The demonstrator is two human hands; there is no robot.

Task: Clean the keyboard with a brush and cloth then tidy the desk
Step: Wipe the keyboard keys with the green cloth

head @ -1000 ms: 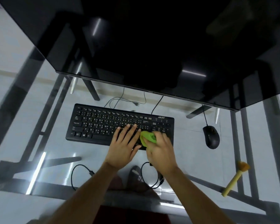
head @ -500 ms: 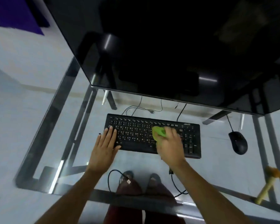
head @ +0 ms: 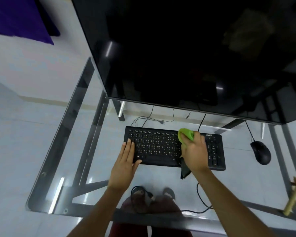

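Observation:
A black keyboard [head: 154,146] lies on the glass desk [head: 85,137] below a large dark monitor. My right hand [head: 195,151] grips a bunched green cloth [head: 186,134] and presses it on the upper rows of keys, right of the middle; a dark end of the cloth hangs below the keyboard's front edge. My left hand [head: 126,161] lies flat with fingers together on the keyboard's left end. A brush [head: 293,195] with a pale wooden handle and tan bristles lies at the desk's right edge, away from both hands.
The black monitor [head: 186,57] overhangs the back of the desk. A black mouse [head: 261,152] sits right of the keyboard, its cable running back. Loose black cables [head: 202,200] lie near the front edge. Through the glass I see the metal frame and my legs.
My left hand slid from the keyboard's middle to its left end. My right hand pushed the cloth from the lower keys up to the top rows. My head view shifted left.

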